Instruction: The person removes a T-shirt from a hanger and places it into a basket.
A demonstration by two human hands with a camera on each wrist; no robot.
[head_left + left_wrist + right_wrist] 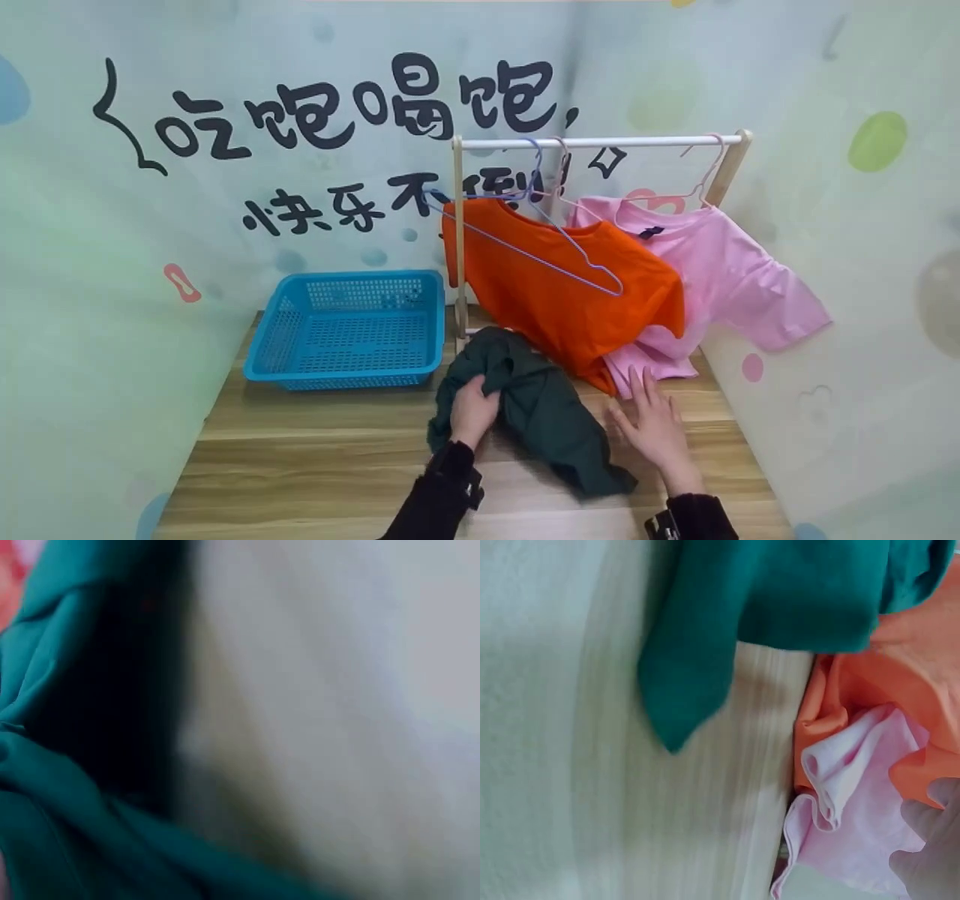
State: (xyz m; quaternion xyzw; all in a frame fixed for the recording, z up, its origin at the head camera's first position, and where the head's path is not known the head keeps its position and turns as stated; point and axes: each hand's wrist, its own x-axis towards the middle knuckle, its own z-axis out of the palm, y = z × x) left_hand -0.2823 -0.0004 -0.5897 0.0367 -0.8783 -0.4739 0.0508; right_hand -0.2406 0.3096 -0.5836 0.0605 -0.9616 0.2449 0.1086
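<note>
A crumpled dark green garment (555, 424) lies on the wooden table, and my left hand (474, 411) grips a bunched fold of it. In the left wrist view the green cloth (45, 817) fills the left and lower side; the hand is almost wholly out of sight there. My right hand (660, 431) is held with fingers spread, to the right of the green garment and holding nothing. Just beyond its fingertips hang an orange shirt (570, 277) and a pink shirt (750, 277). The right wrist view shows the right hand (934, 847) in front of the pink cloth (862, 817).
A clothes rack with a white rail (630, 142) stands at the back right. A blue hanger (525, 247) carries the orange shirt, and a pink hanger (709, 176) carries the pink one. To the left sits a blue perforated basket (345, 337). Printed walls enclose the table (300, 465).
</note>
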